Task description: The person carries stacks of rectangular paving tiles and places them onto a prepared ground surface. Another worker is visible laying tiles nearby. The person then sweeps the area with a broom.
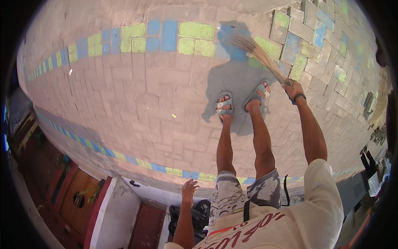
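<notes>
In my right hand [293, 90] I grip a stick broom [265, 58] by its bound end, fingers wrapped round it. Its thin bristles fan out up and to the left, over blue and green pavers ahead of my feet. A dark beaded bracelet [299, 98] circles that wrist. My left hand [189, 190] hangs at my left side with nothing in it, its fingers loosely bent and apart. Grey sandals [224, 104] are on my feet, which stand on the brick paving [166, 95].
Painted blue and green pavers [161, 35] form a band ahead and another behind me. A small yellowish scrap [173, 115] and a white scrap [70, 72] lie to the left. Uneven pavers [304, 29] lie far right. A wall [120, 207] and a brown door [147, 226] stand behind left.
</notes>
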Action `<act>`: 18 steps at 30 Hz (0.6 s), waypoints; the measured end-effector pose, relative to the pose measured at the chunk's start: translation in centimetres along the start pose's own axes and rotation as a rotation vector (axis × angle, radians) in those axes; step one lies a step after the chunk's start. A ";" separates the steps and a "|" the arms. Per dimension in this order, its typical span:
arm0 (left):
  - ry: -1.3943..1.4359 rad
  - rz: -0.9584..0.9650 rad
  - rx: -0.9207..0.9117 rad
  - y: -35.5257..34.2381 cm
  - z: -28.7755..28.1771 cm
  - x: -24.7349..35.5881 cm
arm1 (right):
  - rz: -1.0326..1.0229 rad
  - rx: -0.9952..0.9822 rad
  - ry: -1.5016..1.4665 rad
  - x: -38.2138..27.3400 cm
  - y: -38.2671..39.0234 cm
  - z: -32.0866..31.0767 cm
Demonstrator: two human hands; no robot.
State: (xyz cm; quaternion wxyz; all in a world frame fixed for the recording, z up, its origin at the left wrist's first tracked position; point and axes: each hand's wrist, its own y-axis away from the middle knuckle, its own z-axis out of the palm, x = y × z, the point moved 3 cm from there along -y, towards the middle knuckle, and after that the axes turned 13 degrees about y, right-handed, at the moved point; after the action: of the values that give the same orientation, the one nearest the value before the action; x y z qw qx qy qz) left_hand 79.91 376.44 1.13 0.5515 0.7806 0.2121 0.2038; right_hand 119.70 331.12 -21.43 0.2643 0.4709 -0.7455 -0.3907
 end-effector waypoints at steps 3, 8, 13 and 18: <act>0.021 0.010 -0.051 0.3 1.4 -0.2 | 0.077 -0.004 -0.158 -0.7 5.0 0.1; -0.008 0.006 -0.090 1.0 4.8 0.5 | -0.248 0.152 -0.313 -5.7 8.0 4.5; -0.079 0.033 -0.089 0.4 6.8 2.2 | -0.453 -0.007 0.081 -12.6 1.4 4.7; -0.074 0.046 -0.037 0.8 5.8 2.3 | -0.139 0.036 -0.002 -2.9 -5.7 -0.8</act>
State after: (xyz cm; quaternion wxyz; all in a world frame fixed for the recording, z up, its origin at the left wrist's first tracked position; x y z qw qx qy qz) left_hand 85.11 373.00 0.33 0.5685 0.7818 0.1698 0.1916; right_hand 124.32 332.03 -25.77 0.2273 0.5258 -0.7182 -0.3950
